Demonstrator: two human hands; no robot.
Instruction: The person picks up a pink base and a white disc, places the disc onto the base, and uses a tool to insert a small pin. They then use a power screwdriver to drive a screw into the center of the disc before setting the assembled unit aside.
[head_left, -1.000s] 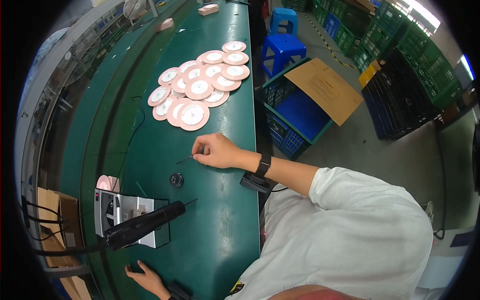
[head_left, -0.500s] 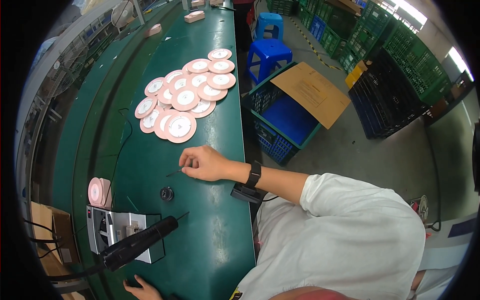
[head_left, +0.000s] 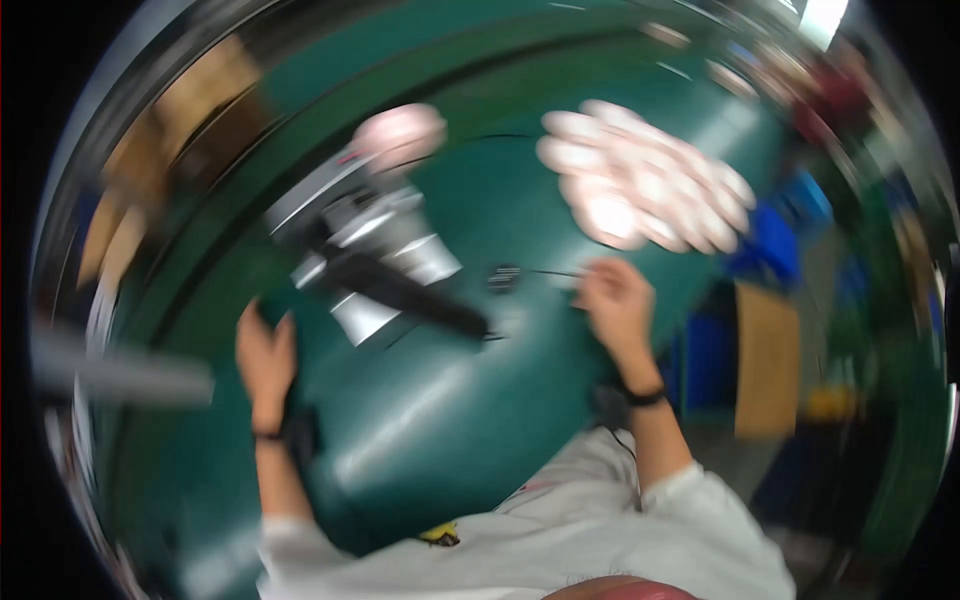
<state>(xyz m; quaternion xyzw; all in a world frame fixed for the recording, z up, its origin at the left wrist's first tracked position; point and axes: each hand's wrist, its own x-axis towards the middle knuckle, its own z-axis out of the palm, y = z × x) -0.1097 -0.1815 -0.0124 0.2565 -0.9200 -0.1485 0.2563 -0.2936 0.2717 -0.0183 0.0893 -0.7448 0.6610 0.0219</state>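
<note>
The whole view is smeared by motion. My right hand [head_left: 617, 300] is closed in a pinch on a thin dark rod [head_left: 553, 272], whose tip points left towards a small round black part [head_left: 504, 278] on the green table. At the left, my left hand [head_left: 267, 355] is held with thumb and fingers apart and nothing visible in it. Between the hands, a black pen-shaped power screwdriver [head_left: 410, 295] slants in front of a silver box-like machine [head_left: 375, 215]. Several round pink discs with white centres [head_left: 640, 180] lie overlapping beyond my right hand.
A pink round-faced piece [head_left: 400, 135] stands behind the machine. Cardboard boxes [head_left: 205, 90] are at the far left. Right of the green table [head_left: 450, 400] are a cardboard sheet [head_left: 768, 360], a blue crate [head_left: 708, 360] and blue stools [head_left: 765, 240]. A grey blurred bar [head_left: 125, 375] juts in at left.
The view has swung to the left, so the machine and table sit nearer the middle. My left hand and forearm now show more fully. My right hand keeps the thin rod.
</note>
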